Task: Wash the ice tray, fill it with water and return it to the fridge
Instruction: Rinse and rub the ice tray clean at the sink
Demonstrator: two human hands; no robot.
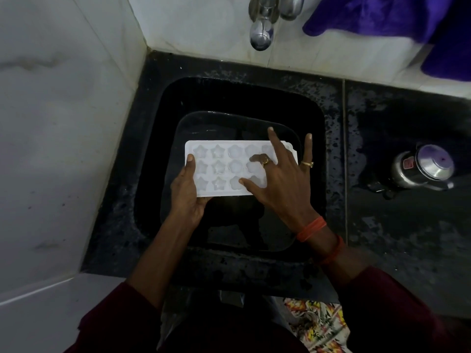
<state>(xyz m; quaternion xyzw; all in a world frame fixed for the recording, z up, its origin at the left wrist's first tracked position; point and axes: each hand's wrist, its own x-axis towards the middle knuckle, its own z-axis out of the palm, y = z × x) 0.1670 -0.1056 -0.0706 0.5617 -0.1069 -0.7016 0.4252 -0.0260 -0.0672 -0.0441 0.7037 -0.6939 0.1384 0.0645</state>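
Sink (150, 174): black, square, wet-rimmed, set in a tiled corner. Inside sink: dark shallow tub (224, 126). Over sink centre, above that tub: white ice tray (219, 169), cavities up, star and flower shapes. Left hand (186, 197) gripping tray's left end, thumb on top, fingers curled beneath. Right hand (277, 184) laid open across tray's right half, fingers spread, one bent finger (257, 159) down in a cavity. Judged to be rubbing, so washing stage, early in the task.

To do it well:
- Keep left grip firm and tray level over sink, for run-off into tub.
- Work a fingertip round every cavity, row by row, right into star points, likely traps for residue.
- Go light on pressure; thin plastic likely to flex.
- Rinse under tap (262, 39) at sink's back edge before filling.

Hard to make out:
- Fridge nowhere in view.
- Water level in tub uncertain against the black.
- Purple cloth (397, 19) behind sink, to the right, cut off by frame edge.
- Steel pot (423, 169) right of sink, contents hidden under its lid.
- Tap body cut off at top; no stream visible, on or off unknown.
- Tray's right-end cavities covered by right hand.
- No soap or sponge seen; cleanliness of cavities not readable.
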